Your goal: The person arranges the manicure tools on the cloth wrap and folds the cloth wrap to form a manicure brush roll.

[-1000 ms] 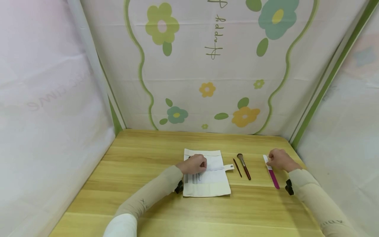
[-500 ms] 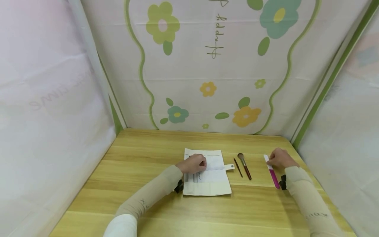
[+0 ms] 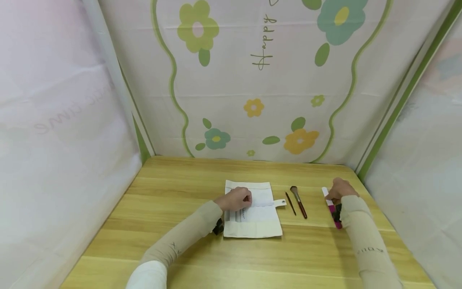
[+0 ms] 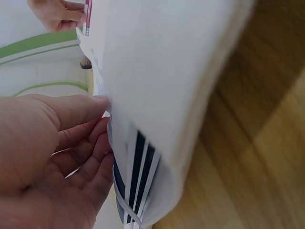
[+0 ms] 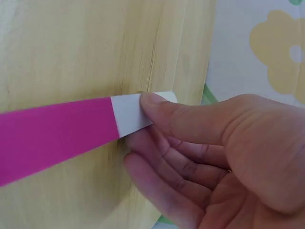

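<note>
A white fabric pouch (image 3: 260,229) lies spread out on the table, its snap tab (image 3: 280,203) pointing right. My left hand (image 3: 236,199) is over its left half with fingers curled; in the left wrist view thumb and fingertips pinch the pouch's layer beside a white piece with dark stripes (image 4: 139,167). At the right, my right hand (image 3: 340,188) pinches the white end of a flat magenta-and-white nail file (image 5: 57,133), thumb on top and fingers beneath. From the head view, the dark wrist camera covers part of the file.
Between pouch and file lie a makeup brush (image 3: 298,202) with a reddish-brown handle and a thin dark pencil-like stick (image 3: 290,203). The wooden table (image 3: 180,188) is bounded by a flower-printed cloth wall (image 3: 231,92) at the back and cloth on both sides.
My right forearm has swung to the left, and the wrist camera now overlaps the nail file in the head view. The left hand stays in place on the pouch.
</note>
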Demonstrator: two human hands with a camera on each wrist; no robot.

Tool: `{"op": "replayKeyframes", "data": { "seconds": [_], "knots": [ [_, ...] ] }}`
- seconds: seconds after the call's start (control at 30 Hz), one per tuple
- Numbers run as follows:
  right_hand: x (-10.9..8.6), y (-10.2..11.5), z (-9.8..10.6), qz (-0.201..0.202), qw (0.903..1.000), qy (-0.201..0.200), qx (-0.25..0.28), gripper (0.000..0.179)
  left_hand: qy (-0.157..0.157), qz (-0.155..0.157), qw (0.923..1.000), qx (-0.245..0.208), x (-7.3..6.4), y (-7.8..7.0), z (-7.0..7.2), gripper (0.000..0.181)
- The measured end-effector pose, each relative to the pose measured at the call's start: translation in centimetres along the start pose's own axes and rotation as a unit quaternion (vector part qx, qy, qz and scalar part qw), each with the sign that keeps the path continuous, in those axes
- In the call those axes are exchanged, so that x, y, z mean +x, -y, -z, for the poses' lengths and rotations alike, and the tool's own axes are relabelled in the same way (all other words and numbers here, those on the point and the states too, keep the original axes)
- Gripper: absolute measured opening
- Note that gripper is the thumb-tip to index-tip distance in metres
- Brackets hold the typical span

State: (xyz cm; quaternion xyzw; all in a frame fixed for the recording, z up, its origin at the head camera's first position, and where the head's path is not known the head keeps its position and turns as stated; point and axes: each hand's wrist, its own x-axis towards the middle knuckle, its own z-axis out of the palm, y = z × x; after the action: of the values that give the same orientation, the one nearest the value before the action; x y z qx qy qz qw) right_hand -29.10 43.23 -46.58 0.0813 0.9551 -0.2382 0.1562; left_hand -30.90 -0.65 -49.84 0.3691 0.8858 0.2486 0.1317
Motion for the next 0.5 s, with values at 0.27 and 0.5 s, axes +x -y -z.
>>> {"op": "replayKeyframes", "data": {
  "seconds": [0.27, 0.5],
  "knots": [
    [-0.20, -1.01, 0.78, 0.010, 0.9996, -0.016, 0.021, 0.028, 0.005, 0.008, 1.0000, -0.003, 0.14, 0.06, -0.03, 0.016],
    [-0.13, -0.20, 0.82, 0.053, 0.9976, -0.017, 0.041, 0.041, 0.004, 0.014, 0.9999, 0.001, 0.28, 0.42, -0.16, 0.016]
  ]
}}
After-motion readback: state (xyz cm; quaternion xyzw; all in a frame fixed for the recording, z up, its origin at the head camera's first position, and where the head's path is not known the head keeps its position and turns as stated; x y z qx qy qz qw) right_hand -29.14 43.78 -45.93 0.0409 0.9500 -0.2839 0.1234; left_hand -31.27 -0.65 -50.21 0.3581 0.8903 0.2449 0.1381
